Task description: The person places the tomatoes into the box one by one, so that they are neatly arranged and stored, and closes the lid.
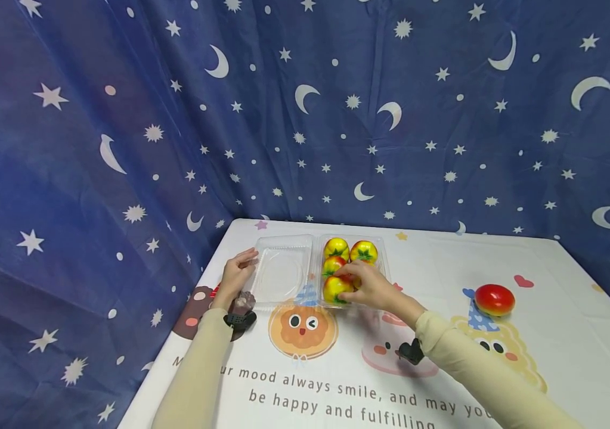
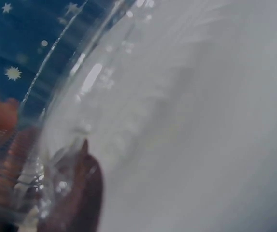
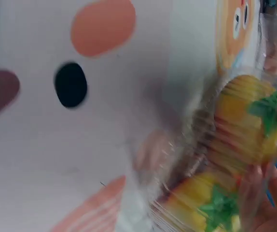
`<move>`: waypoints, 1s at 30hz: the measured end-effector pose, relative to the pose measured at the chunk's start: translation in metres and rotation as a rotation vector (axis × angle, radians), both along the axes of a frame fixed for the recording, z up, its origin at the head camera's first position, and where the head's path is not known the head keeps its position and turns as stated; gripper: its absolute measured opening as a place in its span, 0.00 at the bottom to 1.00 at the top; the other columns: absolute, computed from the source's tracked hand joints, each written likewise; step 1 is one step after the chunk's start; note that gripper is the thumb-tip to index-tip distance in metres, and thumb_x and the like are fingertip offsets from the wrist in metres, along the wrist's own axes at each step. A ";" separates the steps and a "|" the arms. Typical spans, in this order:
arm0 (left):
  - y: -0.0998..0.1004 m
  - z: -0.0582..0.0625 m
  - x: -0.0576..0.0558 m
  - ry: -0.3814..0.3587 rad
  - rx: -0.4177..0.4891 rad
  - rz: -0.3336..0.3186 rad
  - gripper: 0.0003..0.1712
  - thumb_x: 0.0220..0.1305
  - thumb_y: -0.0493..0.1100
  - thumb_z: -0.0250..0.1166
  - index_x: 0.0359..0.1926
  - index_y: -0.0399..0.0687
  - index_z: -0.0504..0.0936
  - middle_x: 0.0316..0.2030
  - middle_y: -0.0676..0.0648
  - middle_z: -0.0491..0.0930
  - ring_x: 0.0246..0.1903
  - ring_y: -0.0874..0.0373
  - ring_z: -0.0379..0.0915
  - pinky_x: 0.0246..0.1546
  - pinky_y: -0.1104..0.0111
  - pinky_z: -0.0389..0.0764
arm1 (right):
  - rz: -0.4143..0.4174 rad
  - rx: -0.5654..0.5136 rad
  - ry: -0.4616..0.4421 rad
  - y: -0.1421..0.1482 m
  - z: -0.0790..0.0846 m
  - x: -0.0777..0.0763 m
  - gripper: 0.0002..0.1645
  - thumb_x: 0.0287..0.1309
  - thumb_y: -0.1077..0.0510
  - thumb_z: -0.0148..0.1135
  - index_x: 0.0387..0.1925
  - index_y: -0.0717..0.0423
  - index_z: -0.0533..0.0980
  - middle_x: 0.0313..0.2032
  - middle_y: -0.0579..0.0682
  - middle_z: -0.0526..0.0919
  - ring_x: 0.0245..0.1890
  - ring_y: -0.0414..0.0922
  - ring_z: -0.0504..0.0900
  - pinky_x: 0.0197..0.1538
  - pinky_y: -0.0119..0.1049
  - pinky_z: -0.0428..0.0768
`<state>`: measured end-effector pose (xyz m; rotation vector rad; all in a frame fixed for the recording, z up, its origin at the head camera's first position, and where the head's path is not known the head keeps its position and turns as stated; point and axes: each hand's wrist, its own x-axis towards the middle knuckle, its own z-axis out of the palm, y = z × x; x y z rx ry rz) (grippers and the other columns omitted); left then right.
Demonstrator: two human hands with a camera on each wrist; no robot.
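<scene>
The glossy yellow-and-red round fruit with a green leafy top (image 1: pixel 333 288) sits in the near-left corner of the clear plastic box (image 1: pixel 386 253), my right hand (image 1: pixel 373 288) pinching it between thumb and fingers; I judge it light, firm and slippery, best held round its widest part. My left hand (image 1: pixel 237 273), fingers slightly bent, touches the thin see-through lid (image 1: pixel 284 241), whether gripping I can't tell. The right wrist view shows a neighbouring yellow-and-red fruit (image 3: pixel 190 195) my hand mostly hides from above; only the head view shows the shiny red oval fruit (image 1: pixel 495 300).
</scene>
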<state>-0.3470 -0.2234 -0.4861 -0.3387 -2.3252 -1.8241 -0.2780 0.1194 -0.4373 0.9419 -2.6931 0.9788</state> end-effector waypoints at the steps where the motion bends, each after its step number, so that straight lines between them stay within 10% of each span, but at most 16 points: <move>1: 0.000 0.001 0.000 0.004 -0.003 0.001 0.22 0.61 0.22 0.55 0.57 0.20 0.74 0.65 0.27 0.66 0.62 0.33 0.67 0.63 0.49 0.67 | -0.010 0.011 -0.003 -0.001 -0.001 0.000 0.24 0.46 0.60 0.78 0.48 0.57 0.82 0.45 0.52 0.82 0.45 0.51 0.76 0.51 0.48 0.78; 16: -0.001 -0.001 -0.001 -0.004 0.009 -0.016 0.22 0.62 0.23 0.54 0.58 0.20 0.73 0.66 0.27 0.65 0.63 0.35 0.67 0.64 0.50 0.66 | -0.036 0.005 0.010 0.006 -0.001 0.006 0.29 0.47 0.52 0.78 0.52 0.57 0.80 0.48 0.55 0.80 0.48 0.56 0.78 0.54 0.53 0.77; 30: 0.002 -0.003 0.009 -0.037 -0.001 0.010 0.23 0.62 0.24 0.55 0.59 0.22 0.73 0.67 0.31 0.65 0.63 0.37 0.67 0.64 0.51 0.67 | -0.177 -0.004 0.083 0.083 0.010 0.017 0.24 0.53 0.57 0.74 0.50 0.61 0.79 0.46 0.59 0.79 0.46 0.57 0.81 0.42 0.51 0.82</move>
